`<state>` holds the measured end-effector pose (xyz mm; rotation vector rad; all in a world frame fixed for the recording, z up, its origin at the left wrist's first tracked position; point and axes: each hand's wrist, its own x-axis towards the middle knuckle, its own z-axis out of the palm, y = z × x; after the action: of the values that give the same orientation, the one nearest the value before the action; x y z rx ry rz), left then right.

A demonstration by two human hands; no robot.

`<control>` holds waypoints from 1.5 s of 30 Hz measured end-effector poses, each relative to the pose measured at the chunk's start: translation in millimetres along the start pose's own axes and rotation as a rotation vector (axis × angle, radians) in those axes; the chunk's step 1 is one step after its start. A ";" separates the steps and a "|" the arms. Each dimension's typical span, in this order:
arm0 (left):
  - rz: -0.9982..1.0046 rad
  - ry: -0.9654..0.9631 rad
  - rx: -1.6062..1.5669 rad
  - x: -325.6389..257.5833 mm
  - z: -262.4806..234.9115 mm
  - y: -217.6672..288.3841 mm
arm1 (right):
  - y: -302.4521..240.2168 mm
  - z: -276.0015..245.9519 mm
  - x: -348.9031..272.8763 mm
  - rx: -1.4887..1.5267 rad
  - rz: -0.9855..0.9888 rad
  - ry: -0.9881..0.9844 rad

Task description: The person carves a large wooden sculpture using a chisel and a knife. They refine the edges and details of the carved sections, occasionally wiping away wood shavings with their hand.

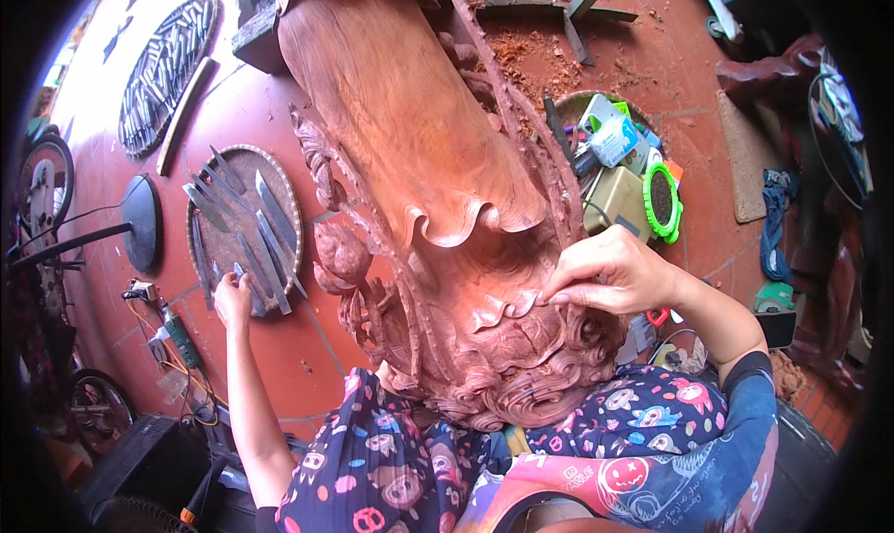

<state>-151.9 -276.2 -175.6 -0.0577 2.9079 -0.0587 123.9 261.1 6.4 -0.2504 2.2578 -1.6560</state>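
Observation:
A large reddish-brown wood carving [410, 105] lies lengthways before me, with a smooth panel, rippled edges and thick scrollwork near my lap. My right hand [615, 272] is closed in a pinch at the carving's right side, fingertips against the wavy lower edge; whatever they hold is hidden. Out to the left, my left hand [233, 300] is at the near rim of a round woven tray [244, 165], its fingers curled beside the tools. Several flat grey files [270, 193] lie in that tray. What the left fingers grip is too small to make out.
Farther left, an oval tray holds many chisels [172, 67], beside a curved wooden stick [184, 114]. A dark fan-like stand [142, 224] and a corded green power tool [182, 339] are nearby. Right of the carving sit boxes and a green-rimmed round item [662, 202]. Wood shavings [531, 63] litter the floor.

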 end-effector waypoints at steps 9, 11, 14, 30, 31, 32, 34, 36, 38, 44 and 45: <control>-0.046 0.093 -0.013 4.0 30.1 -7.7 | -9.3 0.0 15.8 0.067 0.163 0.030; -0.056 0.081 -0.011 0.9 30.0 -6.9 | -8.6 -0.5 14.3 0.054 0.180 0.031; -0.083 0.070 -0.019 -3.1 34.8 -13.4 | -9.1 0.8 13.1 0.073 0.213 0.040; -0.201 0.068 -0.084 0.8 54.1 -45.9 | -9.7 8.3 17.0 0.065 0.248 0.074; -0.214 0.076 -0.057 3.0 51.3 -44.5 | -10.8 8.2 16.7 0.055 0.243 0.075; -0.233 -0.013 -0.064 8.5 39.3 -40.2 | -9.5 7.9 14.4 0.052 0.258 0.086; -0.194 0.162 -0.388 2.7 23.0 -26.0 | -11.3 4.6 9.4 0.152 0.298 0.099; 0.006 0.028 -0.912 1.7 -11.7 -30.1 | -21.2 -1.1 12.4 0.179 0.260 0.079; 0.204 0.084 -1.110 -48.4 -78.1 46.4 | -33.8 0.1 22.8 0.134 0.137 0.081; 1.208 0.236 -0.567 -172.1 -186.3 221.4 | -54.0 14.5 63.8 0.276 0.073 -0.016; 1.269 0.173 -0.552 -179.5 -187.7 235.0 | -52.3 16.1 67.6 0.264 0.022 -0.015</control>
<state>-28.8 -27.1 37.6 1.6707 2.4464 0.9426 64.1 208.2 41.0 -0.1723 1.9948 -1.9087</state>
